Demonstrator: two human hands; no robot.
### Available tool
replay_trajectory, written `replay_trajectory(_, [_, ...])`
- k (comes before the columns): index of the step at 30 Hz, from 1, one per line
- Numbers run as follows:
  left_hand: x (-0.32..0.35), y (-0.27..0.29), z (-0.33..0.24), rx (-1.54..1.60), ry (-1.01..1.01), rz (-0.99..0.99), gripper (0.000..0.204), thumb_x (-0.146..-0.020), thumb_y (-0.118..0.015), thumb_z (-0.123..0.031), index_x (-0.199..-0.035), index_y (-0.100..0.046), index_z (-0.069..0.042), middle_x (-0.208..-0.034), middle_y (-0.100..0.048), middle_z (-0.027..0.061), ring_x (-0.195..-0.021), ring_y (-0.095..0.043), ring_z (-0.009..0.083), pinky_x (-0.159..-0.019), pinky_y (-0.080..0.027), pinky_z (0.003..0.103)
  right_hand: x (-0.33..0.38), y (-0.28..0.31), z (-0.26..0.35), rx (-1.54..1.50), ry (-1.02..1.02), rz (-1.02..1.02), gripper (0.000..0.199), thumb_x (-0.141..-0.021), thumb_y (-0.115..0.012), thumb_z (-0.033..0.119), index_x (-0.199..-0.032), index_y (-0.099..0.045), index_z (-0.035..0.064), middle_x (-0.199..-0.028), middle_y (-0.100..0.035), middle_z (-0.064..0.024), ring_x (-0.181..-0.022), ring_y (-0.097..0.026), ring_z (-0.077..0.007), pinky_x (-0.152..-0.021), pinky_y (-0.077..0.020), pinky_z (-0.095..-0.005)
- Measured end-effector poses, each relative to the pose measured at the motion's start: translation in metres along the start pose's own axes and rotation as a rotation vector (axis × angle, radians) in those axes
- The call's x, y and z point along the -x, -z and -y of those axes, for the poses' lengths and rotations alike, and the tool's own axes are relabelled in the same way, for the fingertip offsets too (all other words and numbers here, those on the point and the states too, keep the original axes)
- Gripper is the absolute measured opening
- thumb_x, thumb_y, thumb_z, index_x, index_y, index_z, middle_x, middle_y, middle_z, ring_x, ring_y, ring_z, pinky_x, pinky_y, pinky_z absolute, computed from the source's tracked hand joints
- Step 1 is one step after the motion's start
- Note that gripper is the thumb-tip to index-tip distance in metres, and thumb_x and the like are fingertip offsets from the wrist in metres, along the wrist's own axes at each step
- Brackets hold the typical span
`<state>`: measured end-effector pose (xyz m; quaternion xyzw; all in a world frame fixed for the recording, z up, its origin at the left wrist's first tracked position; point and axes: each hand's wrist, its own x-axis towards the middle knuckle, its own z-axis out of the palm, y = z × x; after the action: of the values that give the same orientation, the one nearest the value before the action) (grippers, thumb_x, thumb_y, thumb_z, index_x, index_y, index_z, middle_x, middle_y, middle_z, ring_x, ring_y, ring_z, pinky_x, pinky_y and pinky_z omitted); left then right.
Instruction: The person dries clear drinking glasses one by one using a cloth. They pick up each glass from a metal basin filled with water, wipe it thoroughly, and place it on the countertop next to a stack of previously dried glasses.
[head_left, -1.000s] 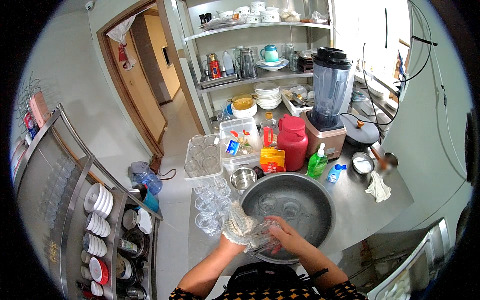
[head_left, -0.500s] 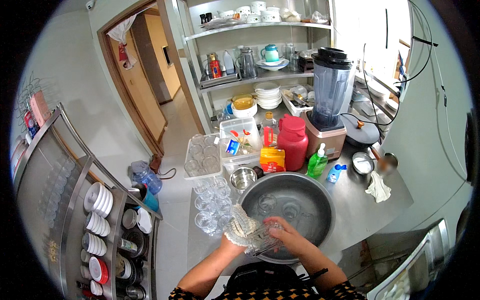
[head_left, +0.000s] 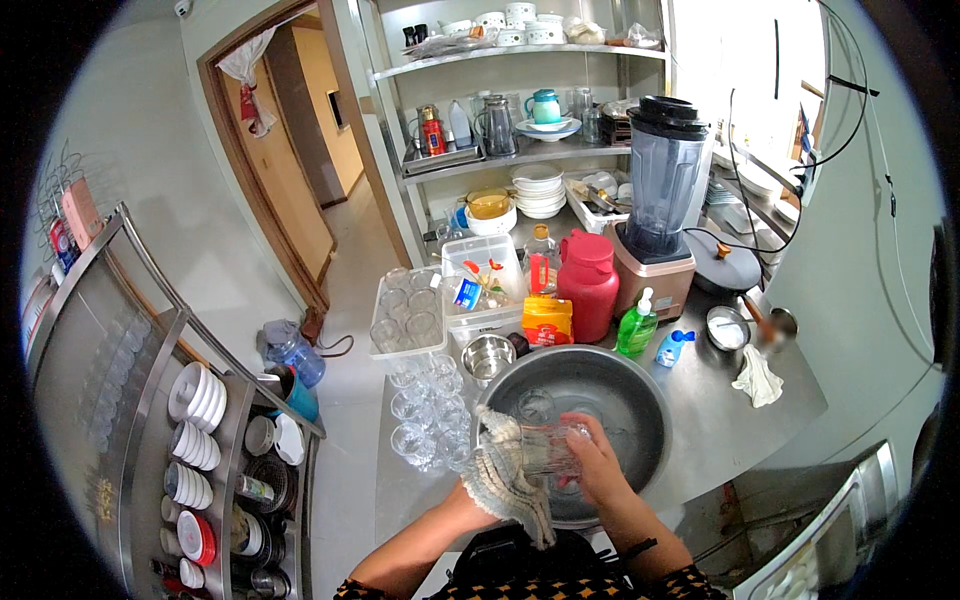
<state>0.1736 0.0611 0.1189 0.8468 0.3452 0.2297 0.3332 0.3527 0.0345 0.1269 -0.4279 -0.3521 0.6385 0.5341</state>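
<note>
Over the near part of the grey basin point(head_left: 655, 400), my right hand point(head_left: 597, 462) is closed round a clear drinking glass point(head_left: 548, 450) lying on its side. A knitted, off-white cloth point(head_left: 512, 470) drapes over my left hand point(head_left: 478, 506) and meets the glass's left end; one end of it hangs down toward me. The cloth hides my left fingers. Another clear glass point(head_left: 535, 404) rests in the basin, and something glassy beneath my right hand is partly covered. Left of the basin, several clear glasses point(head_left: 425, 415) stand close together on the metal table.
Behind them is a plastic bin of glasses point(head_left: 408, 318). A steel bowl point(head_left: 488, 358), yellow packet point(head_left: 547, 321), red jug point(head_left: 587, 285), green soap bottle point(head_left: 636, 325) and blue-white bottle point(head_left: 674, 347) line the basin's far side. A blender point(head_left: 662, 190) stands behind; a rag point(head_left: 757, 378) lies right.
The glass has swung from tilted at the basin's near rim to nearly level over the basin. My right hand has moved up and right, and the cloth now hangs lower.
</note>
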Motion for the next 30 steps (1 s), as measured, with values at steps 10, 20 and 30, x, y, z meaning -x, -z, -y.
replay_trajectory(10, [0.000,-0.006,-0.024,0.351,-0.035,-0.177,0.040,-0.076,-0.059,-0.011,-0.114,-0.047,-0.004,-0.110,-0.053,0.0083,-0.098,-0.050,0.0169,-0.086,-0.040,0.029,0.001,-0.006,-0.006,0.368,0.488,0.020,0.046,-0.074,-0.054,0.013,-0.115,-0.038,0.0035,-0.101,-0.050,-0.0091,-0.089,-0.048,-0.0160,-0.082,-0.0370,-0.0290])
replay_trajectory(20, [0.004,-0.012,-0.013,1.233,0.548,-0.410,0.023,-0.084,-0.049,-0.022,-0.100,-0.053,-0.006,-0.093,-0.056,0.0032,-0.080,-0.052,0.0122,-0.071,-0.045,0.027,0.005,-0.003,0.018,1.013,1.090,0.150,0.067,-0.056,-0.074,0.027,-0.111,-0.042,0.0055,-0.106,-0.044,-0.0185,-0.094,-0.046,-0.0343,-0.079,-0.0397,-0.0411])
replay_trajectory(30, [0.010,0.009,-0.035,1.705,0.484,-0.648,0.031,-0.086,-0.042,-0.034,-0.099,-0.051,-0.007,-0.095,-0.056,0.0087,-0.086,-0.055,0.0221,-0.076,-0.045,0.039,0.004,-0.005,0.000,0.669,1.122,-0.025,0.062,-0.059,-0.067,0.020,-0.113,-0.037,0.0076,-0.107,-0.043,-0.0147,-0.088,-0.050,-0.0282,-0.075,-0.0439,-0.0390])
